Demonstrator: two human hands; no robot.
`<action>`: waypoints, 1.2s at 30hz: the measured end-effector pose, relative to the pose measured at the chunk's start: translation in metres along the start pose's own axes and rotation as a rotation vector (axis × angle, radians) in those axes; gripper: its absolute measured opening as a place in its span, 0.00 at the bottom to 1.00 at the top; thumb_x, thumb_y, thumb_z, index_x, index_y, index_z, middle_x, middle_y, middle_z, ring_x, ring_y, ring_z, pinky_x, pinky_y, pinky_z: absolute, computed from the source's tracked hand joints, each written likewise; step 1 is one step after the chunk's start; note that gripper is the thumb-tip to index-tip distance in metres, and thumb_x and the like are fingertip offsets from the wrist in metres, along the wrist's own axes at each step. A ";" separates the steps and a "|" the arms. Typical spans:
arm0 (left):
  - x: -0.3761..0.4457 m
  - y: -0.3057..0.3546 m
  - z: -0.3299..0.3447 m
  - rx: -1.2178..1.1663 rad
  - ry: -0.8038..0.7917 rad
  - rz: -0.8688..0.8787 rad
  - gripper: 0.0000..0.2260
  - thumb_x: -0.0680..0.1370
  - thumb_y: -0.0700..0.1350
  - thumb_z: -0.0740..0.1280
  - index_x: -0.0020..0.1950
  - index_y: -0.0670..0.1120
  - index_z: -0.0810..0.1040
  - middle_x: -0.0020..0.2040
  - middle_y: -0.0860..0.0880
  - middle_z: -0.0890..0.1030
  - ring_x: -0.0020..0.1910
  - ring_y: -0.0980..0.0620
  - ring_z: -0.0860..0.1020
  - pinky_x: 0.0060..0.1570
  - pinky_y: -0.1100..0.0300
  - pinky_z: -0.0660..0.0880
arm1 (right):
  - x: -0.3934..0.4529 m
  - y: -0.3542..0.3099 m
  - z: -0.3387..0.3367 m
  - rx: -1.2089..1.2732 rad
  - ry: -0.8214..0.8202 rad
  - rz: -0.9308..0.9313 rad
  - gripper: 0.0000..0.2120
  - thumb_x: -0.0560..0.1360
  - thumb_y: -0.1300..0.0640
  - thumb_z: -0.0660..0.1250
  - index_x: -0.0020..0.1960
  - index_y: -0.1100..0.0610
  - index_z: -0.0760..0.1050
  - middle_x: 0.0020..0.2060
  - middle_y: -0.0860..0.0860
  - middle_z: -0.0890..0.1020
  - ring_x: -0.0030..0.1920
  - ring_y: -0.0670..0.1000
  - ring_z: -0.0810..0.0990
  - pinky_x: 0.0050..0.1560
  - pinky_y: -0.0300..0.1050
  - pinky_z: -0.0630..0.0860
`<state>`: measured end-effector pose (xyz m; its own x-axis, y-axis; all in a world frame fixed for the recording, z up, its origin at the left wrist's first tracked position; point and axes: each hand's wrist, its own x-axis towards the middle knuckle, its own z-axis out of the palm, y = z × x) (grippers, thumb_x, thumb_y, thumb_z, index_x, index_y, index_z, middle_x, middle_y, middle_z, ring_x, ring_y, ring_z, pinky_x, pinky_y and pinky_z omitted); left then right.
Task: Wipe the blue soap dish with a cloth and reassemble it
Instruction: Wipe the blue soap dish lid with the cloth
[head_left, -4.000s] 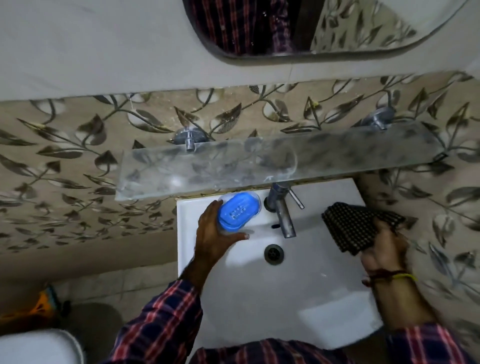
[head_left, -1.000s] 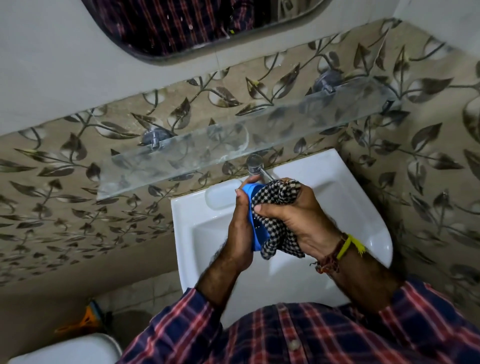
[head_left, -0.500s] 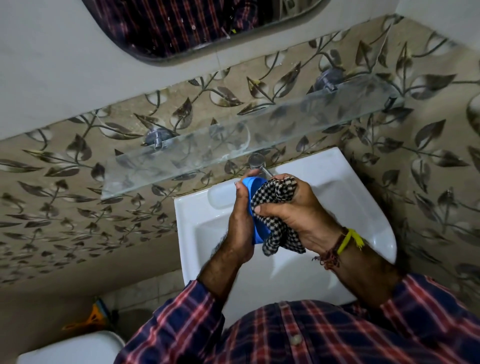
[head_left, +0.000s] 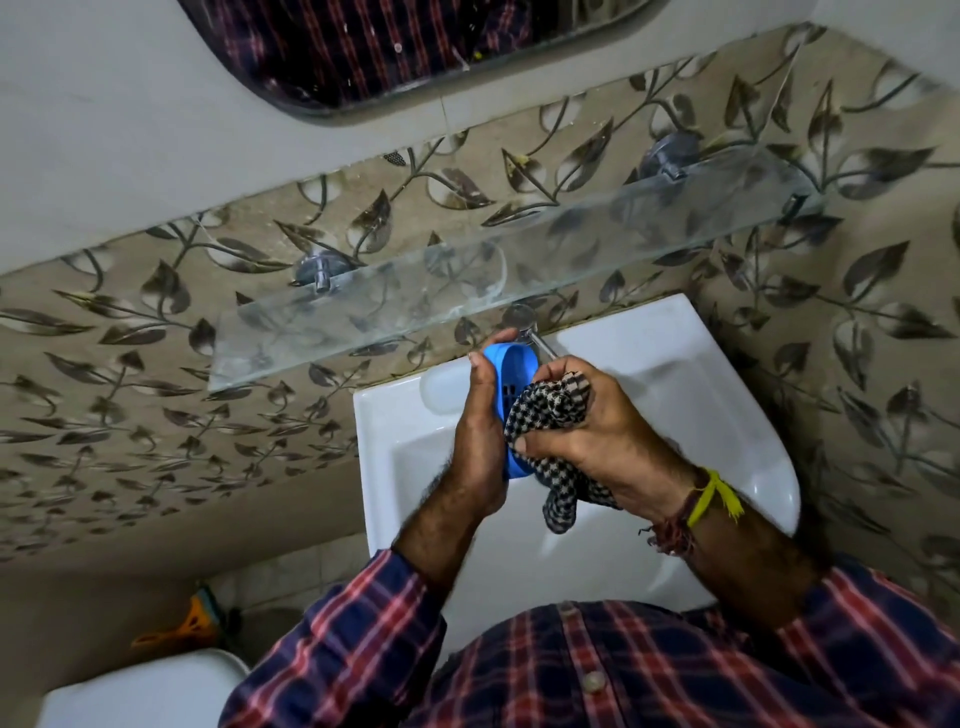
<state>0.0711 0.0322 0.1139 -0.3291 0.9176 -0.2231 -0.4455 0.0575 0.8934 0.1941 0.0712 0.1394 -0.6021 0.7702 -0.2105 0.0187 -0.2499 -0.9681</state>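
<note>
Above the white sink, my left hand grips the blue soap dish on its edge, slotted inner face turned right. My right hand holds a bunched black-and-white checked cloth and presses it against the lower part of that face. The dish's top part with its drain slots shows; its lower half is hidden by the cloth and fingers. A loose tail of cloth hangs below my right hand.
A tap stands just behind the dish. A glass shelf on metal brackets juts from the leaf-patterned tile wall above the sink. A mirror hangs higher. A white toilet tank and an orange object are at lower left.
Earlier my left hand held the dish by the sink rim, the cloth apart at the right. Both hands now meet; over the last second the cloth slid down the dish, baring its top.
</note>
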 end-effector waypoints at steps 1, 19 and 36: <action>-0.001 0.000 0.000 -0.010 -0.003 -0.011 0.24 0.83 0.60 0.48 0.72 0.49 0.70 0.52 0.44 0.82 0.50 0.47 0.82 0.48 0.54 0.81 | 0.000 0.000 -0.001 -0.013 -0.004 -0.015 0.24 0.65 0.77 0.74 0.56 0.61 0.72 0.40 0.55 0.82 0.38 0.48 0.82 0.37 0.44 0.82; 0.004 0.008 -0.011 -0.001 0.135 -0.253 0.27 0.79 0.68 0.54 0.49 0.53 0.87 0.44 0.44 0.86 0.40 0.47 0.85 0.41 0.53 0.81 | -0.013 0.000 -0.001 -0.521 -0.153 -0.297 0.23 0.68 0.69 0.73 0.53 0.49 0.67 0.36 0.49 0.82 0.33 0.49 0.81 0.33 0.51 0.79; 0.012 0.026 -0.010 -0.101 0.304 -0.440 0.30 0.80 0.68 0.54 0.58 0.43 0.78 0.52 0.37 0.81 0.47 0.41 0.80 0.47 0.51 0.76 | -0.012 0.018 0.008 -0.586 -0.022 -0.393 0.21 0.68 0.61 0.77 0.50 0.49 0.68 0.35 0.42 0.82 0.33 0.43 0.78 0.37 0.50 0.79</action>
<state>0.0474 0.0403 0.1301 -0.3129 0.6593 -0.6836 -0.6682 0.3587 0.6518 0.1950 0.0527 0.1258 -0.6685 0.7248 0.1667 0.2198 0.4066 -0.8868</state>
